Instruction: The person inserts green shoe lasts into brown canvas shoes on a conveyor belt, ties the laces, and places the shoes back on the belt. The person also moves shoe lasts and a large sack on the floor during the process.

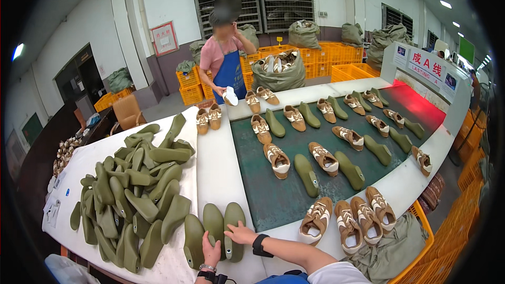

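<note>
Three olive-green shoe lasts lie side by side on the near white tabletop, toes pointing away from me. My left hand (pixel 211 252) is closed round the near end of the middle shoe last (pixel 213 218), beside the left shoe last (pixel 193 236). My right hand (pixel 243 234) reaches in from the right and grips the right shoe last (pixel 234 213) across its top. Part of each hold is hidden by the fingers. A big heap of shoe lasts (pixel 139 181) covers the white table (pixel 184 263) on my left.
Brown-and-white sneakers (pixel 326 158) and lasts stand in rows on the dark green conveyor belt (pixel 268 200). Several sneakers (pixel 348 226) sit along its near edge. Across the table, a person in a blue apron (pixel 229 71) holds a white shoe piece (pixel 230 96). Orange crates (pixel 315 60) line the wall.
</note>
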A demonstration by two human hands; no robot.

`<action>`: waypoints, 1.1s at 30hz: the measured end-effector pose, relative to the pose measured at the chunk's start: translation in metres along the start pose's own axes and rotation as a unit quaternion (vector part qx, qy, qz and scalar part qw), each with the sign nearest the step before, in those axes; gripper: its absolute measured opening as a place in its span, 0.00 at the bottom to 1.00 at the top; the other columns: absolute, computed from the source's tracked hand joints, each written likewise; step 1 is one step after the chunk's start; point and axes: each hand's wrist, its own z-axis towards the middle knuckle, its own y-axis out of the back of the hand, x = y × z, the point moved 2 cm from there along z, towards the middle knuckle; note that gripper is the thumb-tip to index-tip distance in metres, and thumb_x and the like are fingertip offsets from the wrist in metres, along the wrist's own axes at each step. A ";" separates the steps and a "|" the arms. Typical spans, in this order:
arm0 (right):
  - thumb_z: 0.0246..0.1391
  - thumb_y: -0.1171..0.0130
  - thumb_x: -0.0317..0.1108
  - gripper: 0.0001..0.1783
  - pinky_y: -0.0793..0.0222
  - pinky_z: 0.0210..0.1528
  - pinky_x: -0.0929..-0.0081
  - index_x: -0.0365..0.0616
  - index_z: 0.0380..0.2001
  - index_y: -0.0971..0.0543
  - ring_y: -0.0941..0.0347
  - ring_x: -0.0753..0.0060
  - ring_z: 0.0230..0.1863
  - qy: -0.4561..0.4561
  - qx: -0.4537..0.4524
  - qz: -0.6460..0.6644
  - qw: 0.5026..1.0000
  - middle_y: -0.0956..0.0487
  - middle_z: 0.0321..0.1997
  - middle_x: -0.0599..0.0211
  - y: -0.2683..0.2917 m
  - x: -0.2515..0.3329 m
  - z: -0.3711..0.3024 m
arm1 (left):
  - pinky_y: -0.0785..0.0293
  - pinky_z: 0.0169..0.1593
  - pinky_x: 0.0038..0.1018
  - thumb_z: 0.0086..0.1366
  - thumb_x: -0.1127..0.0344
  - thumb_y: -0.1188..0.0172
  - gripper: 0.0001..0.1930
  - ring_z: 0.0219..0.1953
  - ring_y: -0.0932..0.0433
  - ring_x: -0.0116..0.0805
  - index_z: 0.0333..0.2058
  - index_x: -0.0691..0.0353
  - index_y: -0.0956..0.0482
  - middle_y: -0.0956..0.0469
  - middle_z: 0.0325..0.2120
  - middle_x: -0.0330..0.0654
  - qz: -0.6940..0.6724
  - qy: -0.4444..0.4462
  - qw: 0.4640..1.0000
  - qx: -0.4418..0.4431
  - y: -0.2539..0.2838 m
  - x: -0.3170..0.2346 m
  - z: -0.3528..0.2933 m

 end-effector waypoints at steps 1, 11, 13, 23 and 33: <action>0.54 0.58 0.68 0.44 0.43 0.62 0.53 0.51 0.66 0.44 0.43 0.25 0.61 0.005 0.004 0.035 0.999 0.53 0.64 0.20 -0.006 0.002 -0.009 | 0.40 0.61 0.37 0.55 0.68 0.39 0.34 0.57 0.36 0.53 0.59 0.69 0.43 0.36 0.55 0.58 0.042 -0.023 0.999 -0.001 -0.004 -0.001 -0.005; 0.53 0.50 0.61 0.34 0.38 0.56 0.46 0.48 0.55 0.29 0.39 0.29 0.58 0.035 -0.036 -0.120 0.992 0.41 0.58 0.23 -0.010 -0.007 -0.104 | 0.26 0.49 0.33 0.58 0.60 0.37 0.40 0.54 0.30 0.48 0.62 0.68 0.49 0.33 0.53 0.59 0.110 -0.035 0.974 0.194 -0.012 -0.026 -0.067; 0.53 0.51 0.62 0.34 0.43 0.56 0.40 0.51 0.55 0.29 0.43 0.32 0.61 0.018 -0.036 -0.184 0.982 0.38 0.59 0.31 -0.013 -0.007 -0.117 | 0.24 0.47 0.30 0.56 0.58 0.35 0.43 0.55 0.29 0.43 0.64 0.67 0.51 0.34 0.54 0.58 0.072 0.015 0.956 0.283 -0.006 -0.038 -0.075; 0.53 0.52 0.64 0.33 0.45 0.56 0.42 0.58 0.55 0.28 0.36 0.45 0.57 0.136 -0.147 -0.220 0.955 0.25 0.49 0.52 -0.022 0.003 -0.127 | 0.29 0.50 0.36 0.49 0.61 0.32 0.30 0.44 0.26 0.51 0.51 0.62 0.30 0.27 0.46 0.54 0.382 -0.257 0.887 -0.027 0.075 -0.035 -0.008; 0.53 0.51 0.63 0.32 0.44 0.57 0.48 0.55 0.54 0.27 0.33 0.52 0.56 0.133 -0.137 -0.217 0.957 0.24 0.51 0.57 -0.019 0.007 -0.130 | 0.31 0.55 0.33 0.49 0.69 0.36 0.34 0.52 0.27 0.47 0.57 0.65 0.35 0.27 0.49 0.55 0.040 0.110 0.993 0.009 0.083 0.046 0.006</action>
